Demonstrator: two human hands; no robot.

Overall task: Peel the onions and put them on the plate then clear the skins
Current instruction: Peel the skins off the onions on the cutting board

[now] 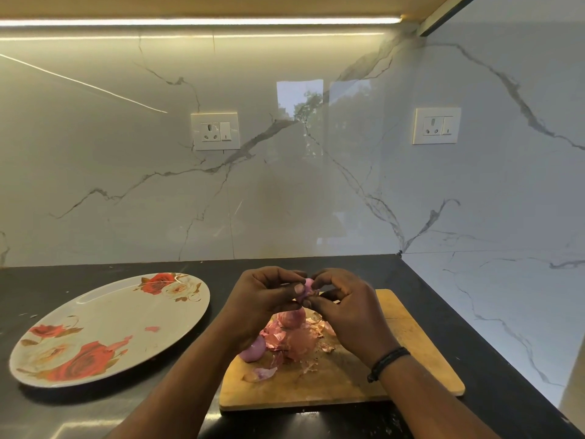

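Plate (104,315) at lower left of frame, apparently bare, likely waiting for peeled onions. Centre: left hand (262,302) pinches a small onion (307,288) steady; right hand (345,312) pinches its skin, seemingly to strip it. Both are raised over the board (411,343), so scraps join the skins (294,339) piled below, beside a peeled onion (253,351).

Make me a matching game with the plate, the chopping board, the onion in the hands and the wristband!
Things:
1. plate
2. chopping board
3. onion in the hands
4. wristband

Clues:
A. heaped with onion skins
B. black, on the right wrist
C. painted with red roses
D. pinched between both hands' fingers

Pairs: 1-C, 2-A, 3-D, 4-B
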